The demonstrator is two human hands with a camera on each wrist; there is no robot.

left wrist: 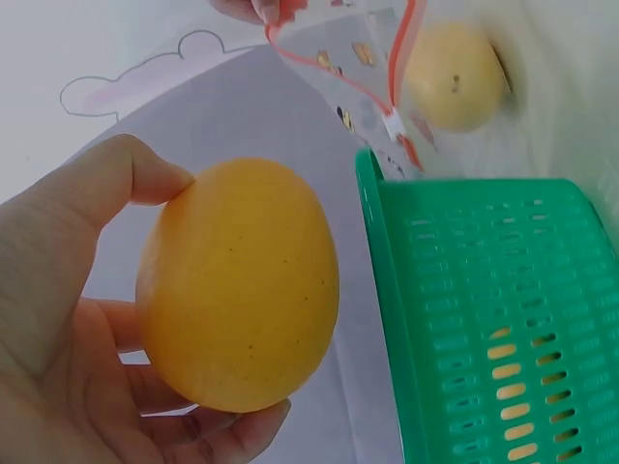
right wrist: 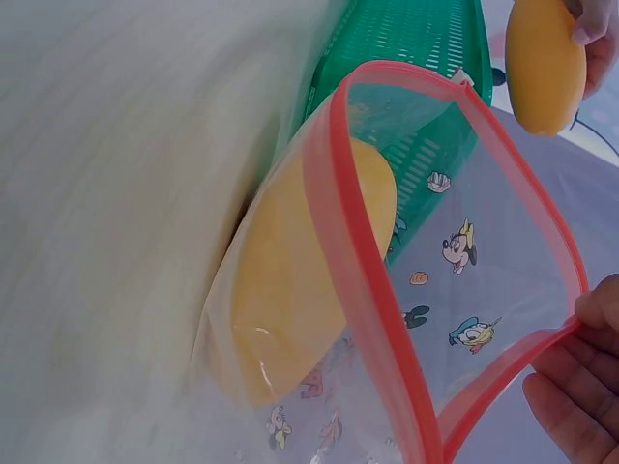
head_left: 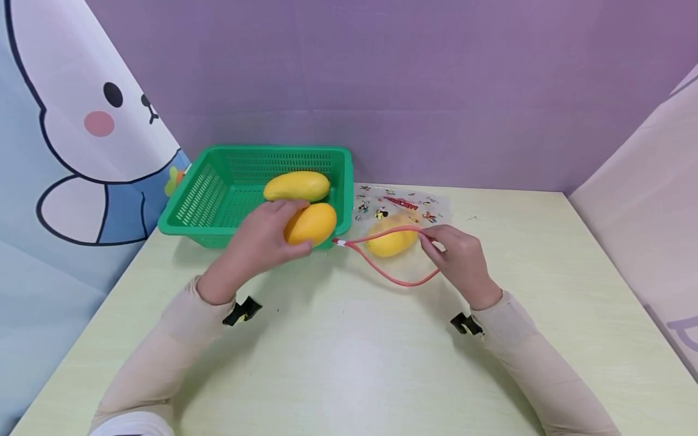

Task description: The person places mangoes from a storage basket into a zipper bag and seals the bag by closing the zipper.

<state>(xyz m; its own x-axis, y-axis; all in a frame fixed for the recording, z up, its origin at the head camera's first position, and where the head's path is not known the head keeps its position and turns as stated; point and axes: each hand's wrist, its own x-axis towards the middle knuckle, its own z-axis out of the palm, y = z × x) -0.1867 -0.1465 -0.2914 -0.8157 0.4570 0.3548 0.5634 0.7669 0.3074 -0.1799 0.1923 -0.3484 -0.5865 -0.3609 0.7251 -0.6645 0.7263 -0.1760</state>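
Note:
In the head view my left hand [head_left: 264, 233] grips a yellow-orange mango [head_left: 312, 224] over the front right rim of a green basket [head_left: 218, 231]. The left wrist view shows the thumb and fingers curled round this mango [left wrist: 240, 285]. My right hand [head_left: 458, 257] pinches the red zip edge of a clear cartoon-printed zip bag [head_left: 403, 203], its mouth spread wide. Inside the bag lies another mango [right wrist: 280, 280]. A third mango [head_left: 297, 186] sits in the basket's right side.
The pale table [head_left: 343, 351] stretches in front of both hands. A purple cloth backdrop [head_left: 382, 91] stands right behind the basket and bag. On the left hangs a cloth with a printed cartoon animal [head_left: 71, 109]. The bag's white slider [head_left: 340, 242] is close to the basket.

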